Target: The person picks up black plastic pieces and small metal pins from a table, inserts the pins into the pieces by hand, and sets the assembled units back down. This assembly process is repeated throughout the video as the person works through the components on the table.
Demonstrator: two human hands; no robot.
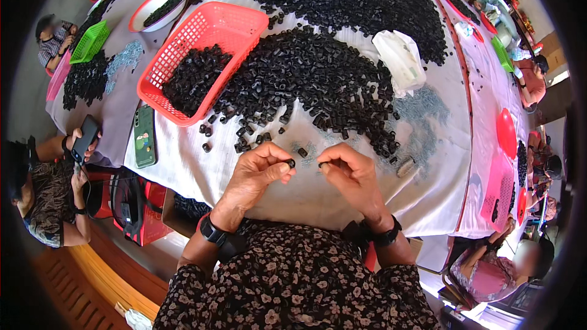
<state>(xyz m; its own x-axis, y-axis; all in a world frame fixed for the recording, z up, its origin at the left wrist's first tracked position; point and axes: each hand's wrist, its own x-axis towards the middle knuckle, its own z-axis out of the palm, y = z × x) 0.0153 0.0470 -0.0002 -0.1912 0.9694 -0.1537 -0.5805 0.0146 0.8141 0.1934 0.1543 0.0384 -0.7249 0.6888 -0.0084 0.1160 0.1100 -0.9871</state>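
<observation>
Fingers of left hand [260, 174] pinched on a black part [291, 163]; right hand [348, 171] fingers pinched on another part [323, 164], black pile [306, 79] just beyond.

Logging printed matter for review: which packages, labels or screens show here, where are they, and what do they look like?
Phone: flat on the white cloth, left of the red basket; dark green rectangle, screen unclear.
Second phone: in another person's hands, far left; black slab.
White bag: on the table right of the black parts; crumpled.

A communal assembly workshop: long cloth-covered tables [318, 198] heaped with small black parts [318, 79], sorting baskets [202, 61] (several seated workers).
</observation>
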